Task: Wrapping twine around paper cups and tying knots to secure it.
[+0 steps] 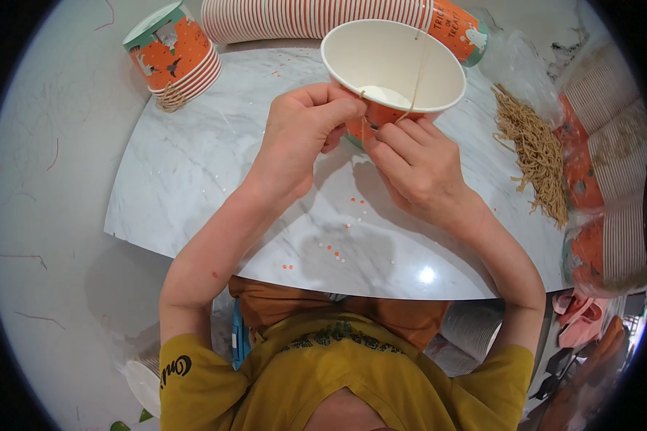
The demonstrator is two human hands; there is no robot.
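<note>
We see both bare forearms rise from the mustard-yellow T-shirt (352, 388), elbows spread wide, and converge beyond the middle of the marbled tabletop (158, 187). There the orange paper bucket (374, 61) stands between the hands, its white mouth tipped toward us. The left hand (305, 129) comes in from the left with its back upward, wrist bent inward, thumb laid along the forefinger; these two are pinched on the twine (419, 65) at the near rim. The right hand (420, 161) arches in lower down, knuckles up, its fingers curled against the bucket's outer wall just below that rim. A strand of the twine runs across the mouth down to these fingers, but their tips are hidden, so we cannot tell whether they grip it. The two hands are near each other, fingertips almost meeting. Behind the bucket we see a long nested row of buckets (316, 20); to the right lies a heap of cut twine (530, 154), well apart from the right hand.
</note>
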